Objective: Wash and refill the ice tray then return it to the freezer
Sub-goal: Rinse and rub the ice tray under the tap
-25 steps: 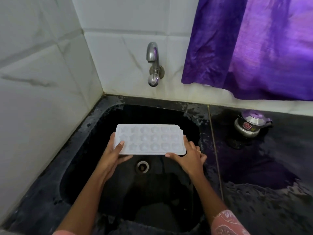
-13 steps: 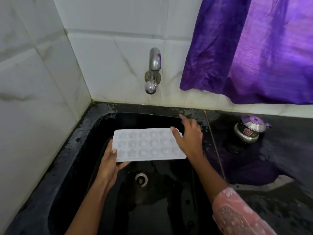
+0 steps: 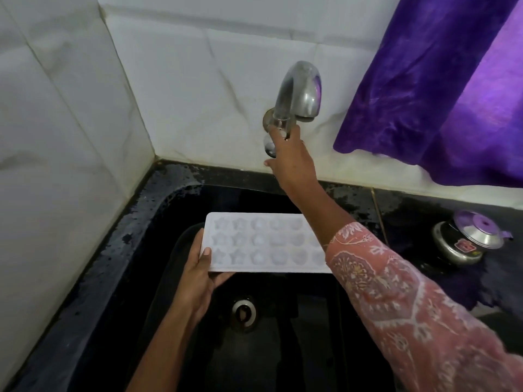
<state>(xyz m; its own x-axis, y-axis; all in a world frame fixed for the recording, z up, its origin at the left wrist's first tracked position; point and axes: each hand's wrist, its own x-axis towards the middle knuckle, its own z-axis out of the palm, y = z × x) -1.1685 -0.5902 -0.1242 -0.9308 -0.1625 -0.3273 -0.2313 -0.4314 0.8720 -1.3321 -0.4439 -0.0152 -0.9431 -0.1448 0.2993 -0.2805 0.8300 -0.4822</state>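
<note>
White marble tiles back a wet black sink [image 3: 158,216]. Left hand [image 3: 198,275] is clamped on the near-left edge of the white ice tray [image 3: 260,244], held level over the basin. Right hand [image 3: 294,162] reaches far, fingers closed on the steel tap [image 3: 300,91]. Small lidded pot [image 3: 467,241] stands on the counter [image 3: 424,210], right.

Home kitchen — black sink [image 3: 158,210], wall tap [image 3: 300,91], tiled walls [image 3: 70,123].
</note>
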